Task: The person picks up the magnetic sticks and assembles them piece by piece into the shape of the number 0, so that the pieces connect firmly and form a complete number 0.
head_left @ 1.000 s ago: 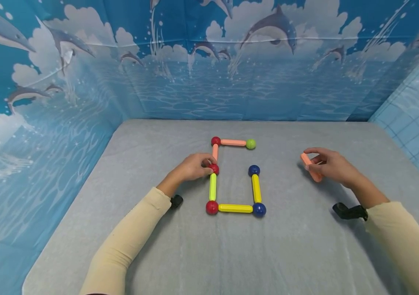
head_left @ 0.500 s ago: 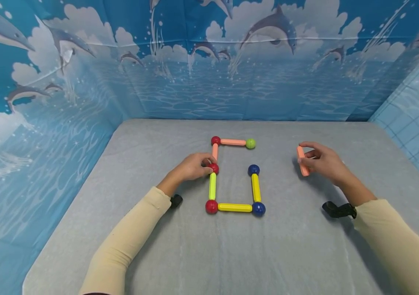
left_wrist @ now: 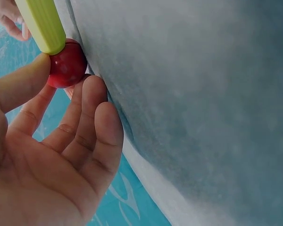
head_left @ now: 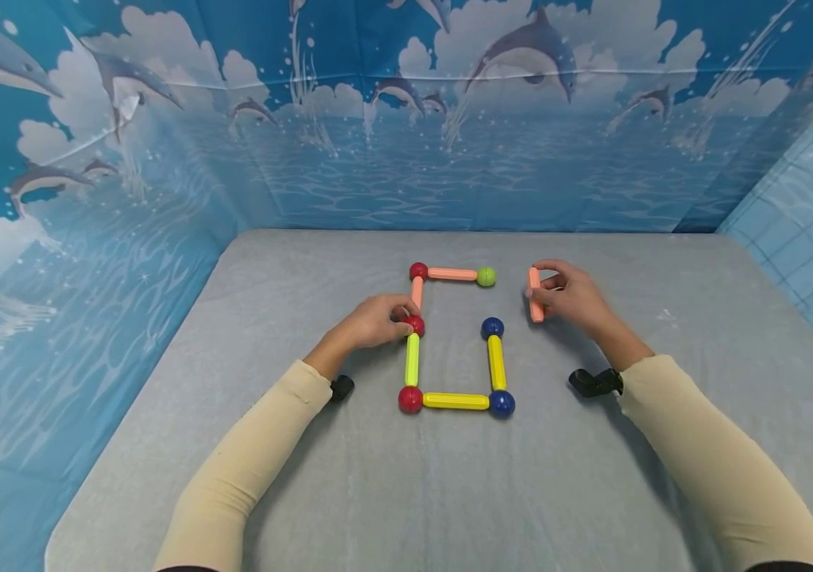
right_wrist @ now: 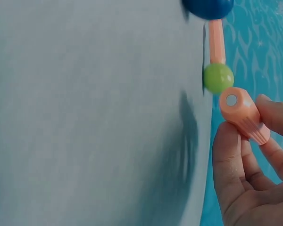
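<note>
My left hand [head_left: 377,321] pinches a red ball [left_wrist: 68,66] midway up the left side of a figure of sticks and balls. A yellow-green stick [head_left: 412,361] joins that ball to a lower red ball [head_left: 410,400]; a salmon stick [head_left: 416,292] leads up to another red ball [head_left: 418,272]. Between thumb and fingers, my right hand [head_left: 571,294] holds a loose salmon stick [head_left: 536,295], a round metal disc showing at its end in the right wrist view. It is just right of the green ball [head_left: 486,276] and the upper blue ball [head_left: 493,328].
Another salmon stick [head_left: 452,274] runs to the green ball. Yellow sticks [head_left: 456,401] and a lower blue ball [head_left: 502,403] form the bottom and right side. The grey cloth-covered table [head_left: 449,492] meets a dolphin-printed curtain [head_left: 406,175] behind.
My right hand has moved left with the salmon stick, bringing it near the green and blue balls, and the stick has turned more upright in the head view. My left hand stays on its ball.
</note>
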A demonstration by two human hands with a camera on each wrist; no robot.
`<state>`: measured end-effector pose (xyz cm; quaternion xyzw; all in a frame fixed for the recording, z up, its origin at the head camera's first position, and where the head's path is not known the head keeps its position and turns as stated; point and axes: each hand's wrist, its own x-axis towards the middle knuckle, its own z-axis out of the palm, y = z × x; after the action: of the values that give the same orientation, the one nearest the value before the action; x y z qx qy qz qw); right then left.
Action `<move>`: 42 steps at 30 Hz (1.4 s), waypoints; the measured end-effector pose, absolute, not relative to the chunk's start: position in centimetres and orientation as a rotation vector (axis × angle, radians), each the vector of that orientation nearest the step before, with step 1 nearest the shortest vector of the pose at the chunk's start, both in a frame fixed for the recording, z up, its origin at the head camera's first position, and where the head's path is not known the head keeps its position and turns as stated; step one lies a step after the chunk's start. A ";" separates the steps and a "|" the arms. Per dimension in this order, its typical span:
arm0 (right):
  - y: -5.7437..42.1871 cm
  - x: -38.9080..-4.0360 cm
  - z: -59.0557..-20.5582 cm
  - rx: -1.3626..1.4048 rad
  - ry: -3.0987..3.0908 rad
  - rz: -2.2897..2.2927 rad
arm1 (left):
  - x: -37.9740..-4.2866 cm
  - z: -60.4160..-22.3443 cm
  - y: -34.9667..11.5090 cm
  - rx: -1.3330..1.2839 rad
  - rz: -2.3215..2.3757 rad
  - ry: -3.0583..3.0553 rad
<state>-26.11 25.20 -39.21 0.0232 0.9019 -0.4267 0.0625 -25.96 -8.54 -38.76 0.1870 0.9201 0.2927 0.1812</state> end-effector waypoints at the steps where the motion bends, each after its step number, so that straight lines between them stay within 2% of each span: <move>1: 24.8 -26.4 -39.2 0.070 2.724 -1.298 | -25.9 -38.8 -8.5 0.528 0.828 2.597; 13: 20.6 -28.1 -39.6 0.051 2.677 -1.391 | -25.9 -38.8 -8.5 0.536 0.832 2.601; 42: 19.5 -28.4 -40.4 0.098 2.515 -1.397 | -25.8 -38.6 -8.5 0.518 0.850 2.580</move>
<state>-28.39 19.50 -40.39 0.0338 0.8660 -0.4813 0.1312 -25.81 -8.51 -38.58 0.1840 0.9166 0.3019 0.1868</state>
